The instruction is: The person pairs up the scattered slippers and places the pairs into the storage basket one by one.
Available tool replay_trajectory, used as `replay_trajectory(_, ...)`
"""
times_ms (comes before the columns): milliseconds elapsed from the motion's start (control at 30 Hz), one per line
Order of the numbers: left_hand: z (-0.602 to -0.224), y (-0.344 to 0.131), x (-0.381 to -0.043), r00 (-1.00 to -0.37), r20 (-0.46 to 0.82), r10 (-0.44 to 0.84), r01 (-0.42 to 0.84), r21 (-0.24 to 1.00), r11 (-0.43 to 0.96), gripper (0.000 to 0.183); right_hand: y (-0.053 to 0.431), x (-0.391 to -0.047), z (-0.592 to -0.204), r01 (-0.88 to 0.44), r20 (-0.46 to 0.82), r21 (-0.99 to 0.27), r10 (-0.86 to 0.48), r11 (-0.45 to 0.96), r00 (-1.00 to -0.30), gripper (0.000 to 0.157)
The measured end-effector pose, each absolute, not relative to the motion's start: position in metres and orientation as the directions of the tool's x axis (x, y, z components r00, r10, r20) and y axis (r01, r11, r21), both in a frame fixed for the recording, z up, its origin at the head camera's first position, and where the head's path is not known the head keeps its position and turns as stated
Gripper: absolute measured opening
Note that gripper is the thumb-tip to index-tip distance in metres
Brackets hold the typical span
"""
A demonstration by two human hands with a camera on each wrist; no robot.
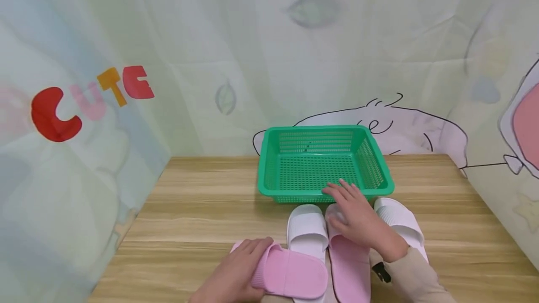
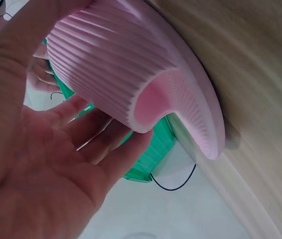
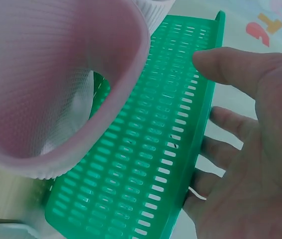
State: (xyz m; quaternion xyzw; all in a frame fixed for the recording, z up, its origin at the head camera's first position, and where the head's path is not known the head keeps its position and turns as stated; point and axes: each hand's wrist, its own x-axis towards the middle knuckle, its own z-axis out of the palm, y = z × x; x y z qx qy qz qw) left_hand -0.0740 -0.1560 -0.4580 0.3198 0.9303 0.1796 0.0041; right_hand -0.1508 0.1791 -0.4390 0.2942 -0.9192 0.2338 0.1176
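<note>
My left hand [image 1: 239, 270] grips a pink slipper [image 1: 304, 275] at its ribbed strap. That slipper lies crosswise, its heel end over a white slipper [image 1: 307, 226]. In the left wrist view, the thumb and fingers hold the sides of the pink strap [image 2: 106, 59]. My right hand [image 1: 360, 216], fingers extended, is above another pink slipper [image 1: 350, 265] and beside the front rim of a green basket [image 1: 290, 192]. It partly hides that slipper's strap. Nothing is held in it in the right wrist view. A second white slipper [image 1: 396, 216] lies to its right, partly behind the forearm.
The slotted plastic basket stands at the back of the wooden table [image 1: 189, 209], just behind the slippers. A printed fabric curtain [image 1: 210, 36] encloses the back and sides. A small black object [image 1: 381, 272] shows by the right sleeve.
</note>
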Motion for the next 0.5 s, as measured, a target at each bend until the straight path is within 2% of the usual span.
replay_trajectory(167, -0.459, -0.154, -0.076, -0.777, 0.138, 0.614, 0.621, 0.323, 0.714, 0.088, 0.182, -0.149, -0.439, -0.616, 0.398, -0.337, -0.485, 0.712, -0.779, 0.077)
replay_trajectory(233, -0.458, -0.154, -0.076, -0.771, 0.155, 0.617, 0.632, 0.297, 0.715, 0.086, 0.182, -0.147, -0.439, -0.63, 0.436, -0.333, -0.478, 0.702, -0.762, 0.077)
replay_trajectory(300, -0.458, -0.154, -0.077, -0.769, 0.161, 0.619, 0.637, 0.28, 0.719, 0.085, 0.183, -0.144, -0.438, -0.649, 0.477, -0.316, -0.475, 0.692, -0.739, 0.07)
replay_trajectory(367, -0.457, -0.154, -0.077, -0.768, 0.154, 0.622, 0.638, 0.272, 0.72, 0.084, 0.183, -0.14, -0.438, -0.67, 0.498, -0.296, -0.489, 0.681, -0.716, 0.055)
replay_trajectory(500, -0.456, -0.155, -0.078, -0.773, 0.115, 0.624, 0.628, 0.286, 0.724, 0.084, 0.188, -0.134, -0.44, -0.727, 0.484, -0.236, -0.571, 0.645, -0.663, 0.033)
